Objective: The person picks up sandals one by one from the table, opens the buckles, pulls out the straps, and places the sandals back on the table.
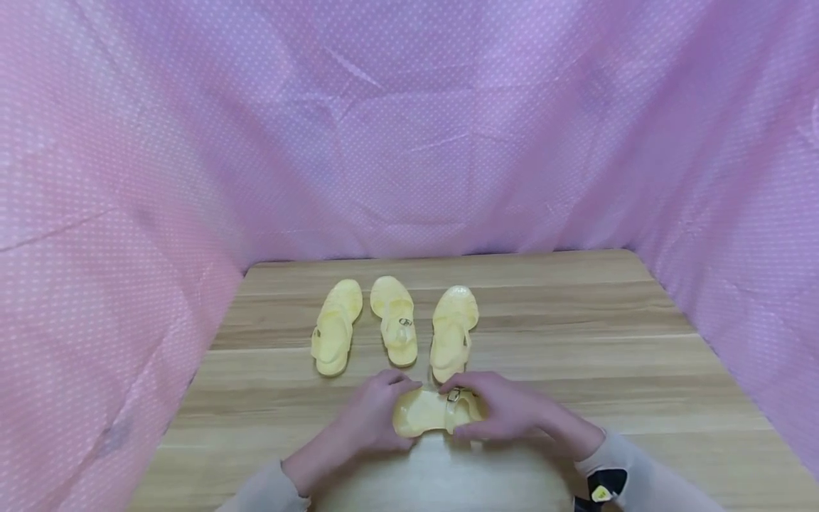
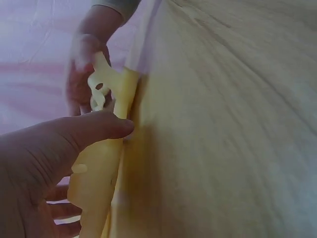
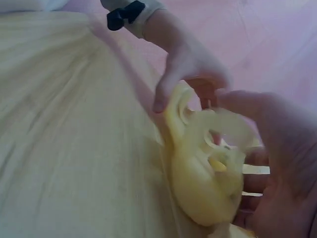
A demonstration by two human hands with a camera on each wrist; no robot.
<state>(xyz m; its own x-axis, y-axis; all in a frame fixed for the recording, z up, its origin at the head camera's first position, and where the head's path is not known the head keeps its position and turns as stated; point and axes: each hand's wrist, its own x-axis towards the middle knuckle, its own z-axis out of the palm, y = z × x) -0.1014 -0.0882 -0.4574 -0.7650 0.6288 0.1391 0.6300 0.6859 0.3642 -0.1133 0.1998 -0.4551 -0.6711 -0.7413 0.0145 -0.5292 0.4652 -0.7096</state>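
Note:
A pale yellow jelly sandal [image 1: 427, 412] lies crosswise near the front of the table, its toe end to the left and its buckled strap to the right. My left hand [image 1: 384, 412] grips the toe end, thumb on the near side and fingers on the far side. Around the strap and heel end, my right hand [image 1: 505, 409] holds the same sandal. In the left wrist view, the left thumb [image 2: 106, 126] lies along the sandal's side close to the wood. The right wrist view shows the rounded heel [image 3: 203, 188] beside the right hand's fingers.
Three more yellow sandals stand behind the hands, toes pointing away: a left one [image 1: 334, 334], a middle one with its buckle showing [image 1: 387, 295] and a right one [image 1: 456, 306]. The wooden table [image 1: 576, 306] is enclosed by pink dotted cloth [image 1: 409, 156].

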